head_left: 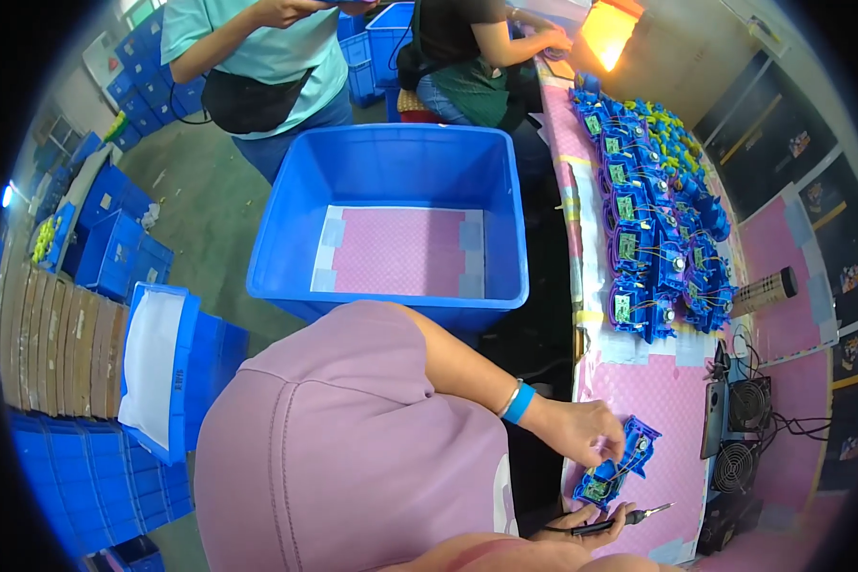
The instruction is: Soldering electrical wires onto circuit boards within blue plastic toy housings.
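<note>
Evidently, the right hand (576, 521) clasps a soldering iron (629, 519); the left hand's (583, 432) grip at casings (641, 448) is unclear.

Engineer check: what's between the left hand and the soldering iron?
In the head view, the blue housing with its green circuit board lies between the left hand and the soldering iron.

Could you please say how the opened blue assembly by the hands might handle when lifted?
The opened blue assembly could sag mid-lift, since its halves seem joined by thin wires. Those exposed wires may be fragile. Each half is probably stiff, looking like moulded plastic.
</note>
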